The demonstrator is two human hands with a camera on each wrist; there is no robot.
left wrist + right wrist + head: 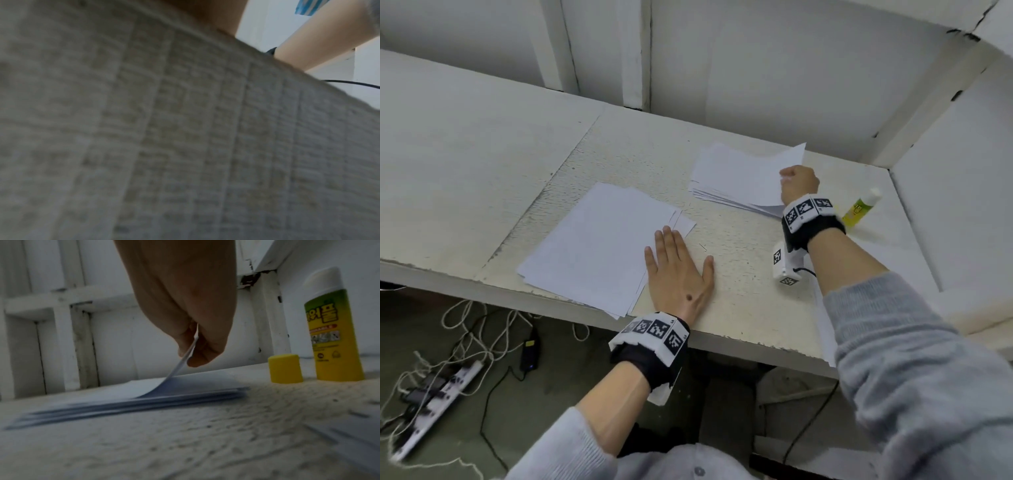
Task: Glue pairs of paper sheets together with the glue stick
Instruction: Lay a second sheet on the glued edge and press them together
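Peeling the top sheet off the far stack, the right hand pinches its corner. Left hand lies flat, fingers spread, beside the near sheets. Next, probably: lay it down, fetch the uncapped glue stick. White rough table, panelled wall behind.

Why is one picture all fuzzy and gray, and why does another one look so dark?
Left wrist view: the camera sits too close to the table, so its rough surface fills the frame, blurred. Right wrist view: dim and grainy, the paper stack smeared, though the glue stick and right hand read clearly. Head view: bright, sharp, its straight edges bowed by the wide lens.
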